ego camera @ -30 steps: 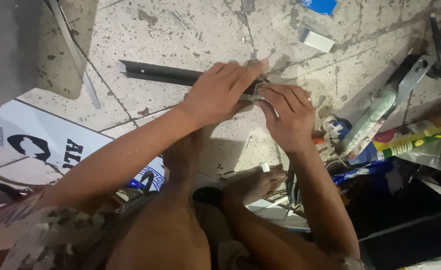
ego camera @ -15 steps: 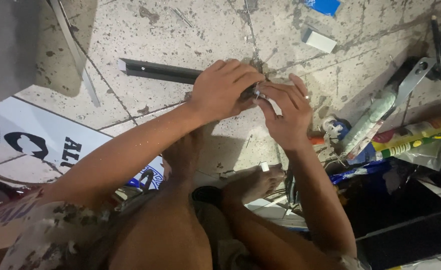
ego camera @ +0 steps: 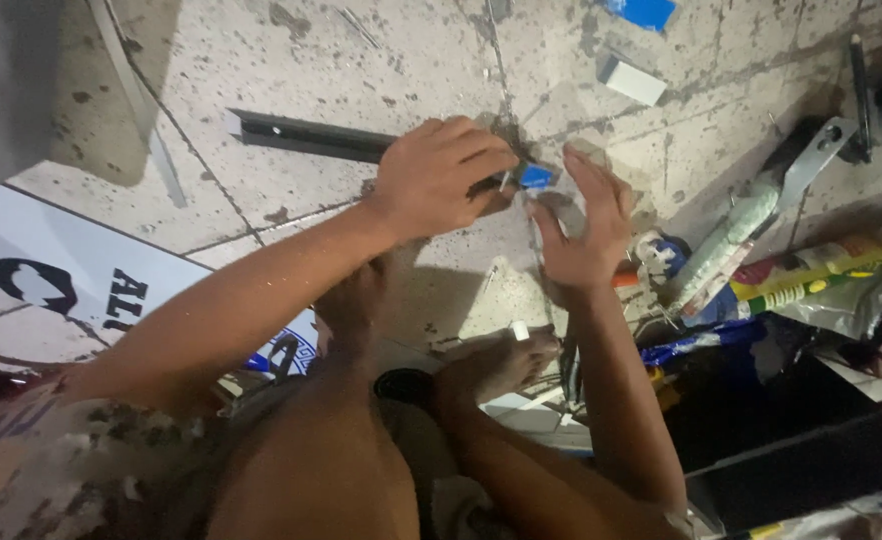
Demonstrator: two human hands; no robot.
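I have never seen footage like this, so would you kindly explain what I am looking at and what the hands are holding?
There is no machine here: a camera worn on a person's head looks down at their own bare hands above a speckled tiled floor. The left hand grips one end of a long dark metal bar lying on the floor. The right hand is spread open beside it, near a small blue piece at the bar's end; whether it touches is unclear. A caulking gun, a white block and colourful packets lie to the right.
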